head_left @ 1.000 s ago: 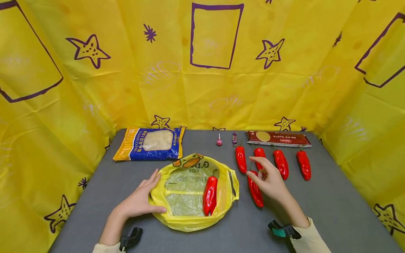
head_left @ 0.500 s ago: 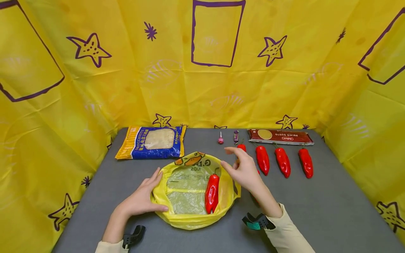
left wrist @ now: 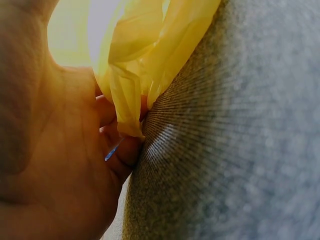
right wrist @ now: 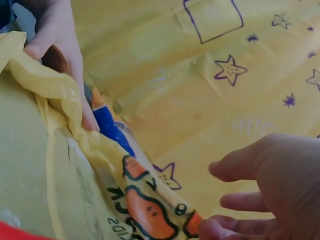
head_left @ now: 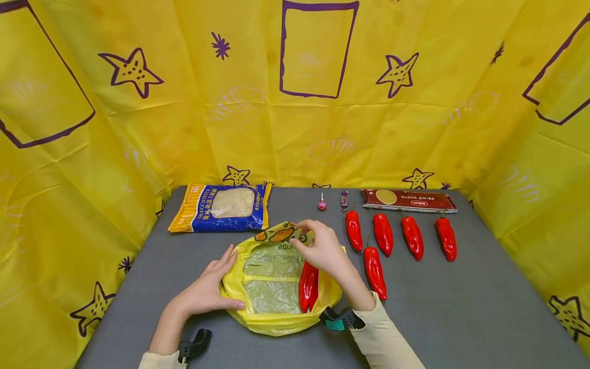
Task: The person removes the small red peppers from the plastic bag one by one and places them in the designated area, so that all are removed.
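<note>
- A yellow plastic bag (head_left: 276, 287) lies open at the near middle of the grey bench (head_left: 461, 307), with one red pepper (head_left: 308, 287) inside it on its 3 o'clock side.
- The left hand (head_left: 203, 292) rests on the bag's rim at 9 o'clock; in the left wrist view its fingers (left wrist: 120, 150) curl round a fold of the yellow plastic, so the grip is clamped on the bag.
- The right hand (head_left: 322, 248) reaches over the bag's far rim at about 1 o'clock, beside the printed duck; its fingertips (right wrist: 210, 230) touch the plastic there, the other fingers spread loosely, the grip apart.
- Five more peppers lie at 3 o'clock of the bag: four in a row and one nearer pepper (head_left: 374, 266) just beside the right forearm.
- Behind the row, at 12 o'clock of it, lies a dark red pasta packet (head_left: 407, 200).
- Two small sweets (head_left: 332, 202) lie to the left of that packet.
- A blue and orange pasta bag (head_left: 221, 207) lies at 11 o'clock of the yellow bag.
</note>
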### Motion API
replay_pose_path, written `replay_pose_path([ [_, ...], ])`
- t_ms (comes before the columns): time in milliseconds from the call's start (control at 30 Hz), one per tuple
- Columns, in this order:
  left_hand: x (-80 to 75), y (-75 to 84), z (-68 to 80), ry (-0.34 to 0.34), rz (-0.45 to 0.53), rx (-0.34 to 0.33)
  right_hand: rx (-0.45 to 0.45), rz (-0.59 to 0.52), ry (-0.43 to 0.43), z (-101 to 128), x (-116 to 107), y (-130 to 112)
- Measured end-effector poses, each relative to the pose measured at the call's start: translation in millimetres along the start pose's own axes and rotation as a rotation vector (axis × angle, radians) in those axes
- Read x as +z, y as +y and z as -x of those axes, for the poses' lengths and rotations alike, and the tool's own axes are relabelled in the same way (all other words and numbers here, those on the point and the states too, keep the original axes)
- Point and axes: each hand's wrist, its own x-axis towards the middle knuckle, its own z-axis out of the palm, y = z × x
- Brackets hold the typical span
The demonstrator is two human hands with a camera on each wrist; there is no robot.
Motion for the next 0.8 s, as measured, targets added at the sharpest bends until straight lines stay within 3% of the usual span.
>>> replay_pose_path([
  [233,0.3,0.6,-0.2,-0.007,0.003,-0.006,0.036,0.063,-0.133,-0.9,10.3,-1.5],
  [533,-0.3,-0.3,0.4,-0.014,0.001,-0.010,0.121,0.289,-0.147,6.6,2.0,-1.2],
  [800,0.0,-1.3,0.1,-0.016,0.017,-0.020,0.139,0.364,-0.210,7.6,4.1,-2.0],
])
